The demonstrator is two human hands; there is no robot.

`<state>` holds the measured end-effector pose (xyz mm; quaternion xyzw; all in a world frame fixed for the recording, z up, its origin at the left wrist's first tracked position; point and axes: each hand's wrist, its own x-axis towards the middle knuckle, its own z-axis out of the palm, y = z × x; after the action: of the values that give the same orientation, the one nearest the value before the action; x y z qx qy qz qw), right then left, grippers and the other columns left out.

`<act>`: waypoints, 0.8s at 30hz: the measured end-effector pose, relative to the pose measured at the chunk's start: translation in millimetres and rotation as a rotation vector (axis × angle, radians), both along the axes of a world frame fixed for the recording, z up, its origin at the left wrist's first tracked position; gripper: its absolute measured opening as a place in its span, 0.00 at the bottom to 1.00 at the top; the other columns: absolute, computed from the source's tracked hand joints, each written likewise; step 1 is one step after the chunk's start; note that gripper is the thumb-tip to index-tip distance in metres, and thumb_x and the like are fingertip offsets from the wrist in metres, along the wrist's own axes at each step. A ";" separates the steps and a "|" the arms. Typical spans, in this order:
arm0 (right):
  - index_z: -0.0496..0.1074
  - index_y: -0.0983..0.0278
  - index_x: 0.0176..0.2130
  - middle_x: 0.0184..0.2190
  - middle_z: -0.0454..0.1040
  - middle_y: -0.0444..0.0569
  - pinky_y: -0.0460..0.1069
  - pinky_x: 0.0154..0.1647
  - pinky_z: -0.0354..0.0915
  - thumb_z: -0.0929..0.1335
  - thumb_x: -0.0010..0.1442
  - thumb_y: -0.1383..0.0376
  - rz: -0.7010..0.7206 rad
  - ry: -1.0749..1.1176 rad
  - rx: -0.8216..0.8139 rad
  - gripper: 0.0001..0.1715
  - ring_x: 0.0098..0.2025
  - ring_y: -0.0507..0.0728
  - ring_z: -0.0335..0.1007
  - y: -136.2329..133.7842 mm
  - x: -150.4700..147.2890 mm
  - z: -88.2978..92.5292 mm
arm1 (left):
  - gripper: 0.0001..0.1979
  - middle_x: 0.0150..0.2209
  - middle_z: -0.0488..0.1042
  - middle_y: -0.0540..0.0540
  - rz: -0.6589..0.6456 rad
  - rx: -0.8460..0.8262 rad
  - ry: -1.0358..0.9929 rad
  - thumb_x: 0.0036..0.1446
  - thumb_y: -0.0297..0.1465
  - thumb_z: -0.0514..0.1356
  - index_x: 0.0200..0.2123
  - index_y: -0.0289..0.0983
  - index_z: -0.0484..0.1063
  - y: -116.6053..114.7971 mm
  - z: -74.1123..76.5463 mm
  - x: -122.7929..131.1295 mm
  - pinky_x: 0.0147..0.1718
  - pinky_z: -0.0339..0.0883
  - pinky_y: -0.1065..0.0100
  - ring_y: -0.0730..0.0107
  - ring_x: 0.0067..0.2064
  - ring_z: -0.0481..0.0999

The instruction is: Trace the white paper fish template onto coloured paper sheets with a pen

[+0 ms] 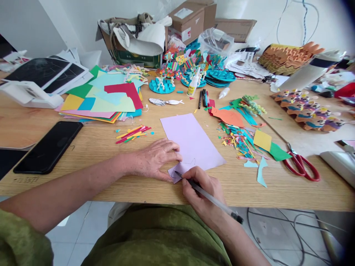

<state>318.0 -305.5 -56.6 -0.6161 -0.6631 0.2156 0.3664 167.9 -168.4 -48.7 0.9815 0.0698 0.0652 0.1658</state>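
Observation:
A lilac sheet of paper [191, 142] lies on the wooden table [97, 147] near its front edge. My left hand [155, 159] rests flat on the sheet's near left part, fingers together, pinning it down. My right hand [203, 190] is closed around a clear pen [210, 199], whose tip touches the sheet's near corner. A drawn outline shows on the paper by the tip.
Red-handled scissors [301, 166] lie at the right. Coloured paper scraps [238, 140] sit right of the sheet, thin strips [133, 133] to its left. A stack of coloured sheets [102, 99], a black phone [50, 146], a glue bottle [193, 84], and paper craft pieces [194, 66] lie further back.

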 end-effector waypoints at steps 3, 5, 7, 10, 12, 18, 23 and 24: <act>0.62 0.62 0.29 0.17 0.63 0.38 0.42 0.17 0.51 0.62 0.53 0.71 -0.003 0.010 0.021 0.04 0.16 0.46 0.55 -1.8 0.8 1.1 | 0.23 0.50 0.60 0.38 -0.002 -0.008 0.008 0.52 0.45 0.57 0.46 0.36 0.65 0.4 1.6 -0.5 0.53 0.54 0.55 0.56 0.51 0.60; 0.63 0.62 0.29 0.16 0.60 0.37 0.42 0.17 0.50 0.62 0.53 0.70 -0.022 0.032 0.029 0.03 0.16 0.46 0.54 -3.8 1.9 3.0 | 0.23 0.50 0.60 0.37 -0.008 -0.019 0.012 0.52 0.44 0.58 0.46 0.36 0.65 0.8 3.1 -1.2 0.53 0.53 0.55 0.55 0.52 0.60; 0.63 0.62 0.30 0.15 0.58 0.36 0.42 0.16 0.49 0.62 0.54 0.69 -0.051 0.065 0.033 0.03 0.15 0.46 0.53 -5.7 3.1 5.1 | 0.23 0.50 0.60 0.37 -0.018 -0.035 0.003 0.51 0.45 0.59 0.45 0.35 0.66 1.2 4.2 -1.8 0.53 0.54 0.56 0.55 0.52 0.60; 0.63 0.62 0.29 0.14 0.57 0.35 0.42 0.15 0.48 0.62 0.55 0.69 -0.065 0.085 0.033 0.03 0.14 0.46 0.52 -6.5 4.3 7.0 | 0.24 0.49 0.61 0.37 -0.020 -0.042 -0.016 0.50 0.46 0.59 0.45 0.35 0.66 1.2 4.0 -2.0 0.52 0.55 0.56 0.55 0.52 0.60; 0.63 0.62 0.30 0.15 0.59 0.36 0.42 0.16 0.49 0.62 0.54 0.69 -0.035 0.064 0.023 0.02 0.15 0.46 0.54 -5.0 4.3 6.5 | 0.24 0.49 0.61 0.37 -0.014 -0.030 -0.023 0.51 0.46 0.58 0.45 0.35 0.66 0.6 2.7 -1.5 0.52 0.55 0.56 0.55 0.51 0.60; 0.64 0.62 0.31 0.19 0.67 0.39 0.42 0.20 0.54 0.62 0.54 0.70 0.017 0.050 -0.003 0.03 0.19 0.48 0.60 0.8 2.3 1.4 | 0.24 0.49 0.60 0.37 0.018 0.042 -0.011 0.53 0.47 0.55 0.45 0.35 0.64 -3.5 -1.3 0.6 0.52 0.53 0.54 0.55 0.51 0.60; 0.64 0.62 0.32 0.21 0.69 0.40 0.43 0.21 0.56 0.62 0.55 0.70 0.020 0.034 -0.004 0.03 0.20 0.48 0.62 1.5 1.5 -0.1 | 0.23 0.48 0.61 0.38 0.042 0.057 -0.007 0.52 0.47 0.56 0.45 0.36 0.64 -6.4 -0.2 0.5 0.51 0.54 0.54 0.55 0.50 0.60; 0.64 0.62 0.32 0.21 0.70 0.40 0.43 0.21 0.56 0.62 0.55 0.69 0.021 0.029 -0.004 0.03 0.20 0.48 0.62 1.6 1.5 0.1 | 0.23 0.48 0.61 0.38 0.044 0.056 -0.004 0.52 0.46 0.56 0.44 0.36 0.64 -6.7 0.5 0.4 0.51 0.54 0.54 0.55 0.50 0.60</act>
<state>319.4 -303.9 -56.5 -0.6065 -0.6639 0.2296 0.3722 168.3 -175.2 -48.3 0.9839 0.0893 0.0726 0.1370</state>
